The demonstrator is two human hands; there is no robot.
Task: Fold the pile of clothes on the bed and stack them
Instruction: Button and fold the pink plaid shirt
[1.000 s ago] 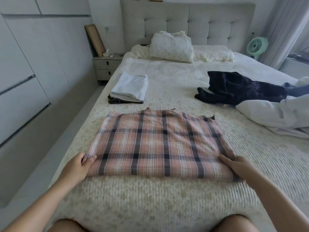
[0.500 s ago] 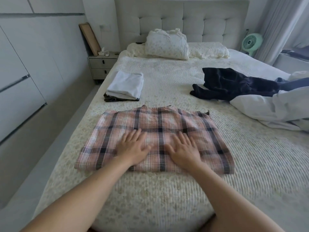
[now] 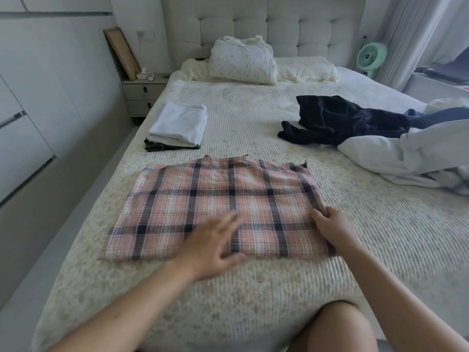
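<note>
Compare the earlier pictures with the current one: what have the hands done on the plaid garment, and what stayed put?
The right hand slid from the middle of the plaid garment to its right edge and now pinches it. The left hand, blurred, stays flat near the middle. The garment, the folded stack, the dark clothes and the bed are unchanged.

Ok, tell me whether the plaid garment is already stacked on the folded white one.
No: the plaid garment lies flat on the bed, apart from the folded white garment.
</note>
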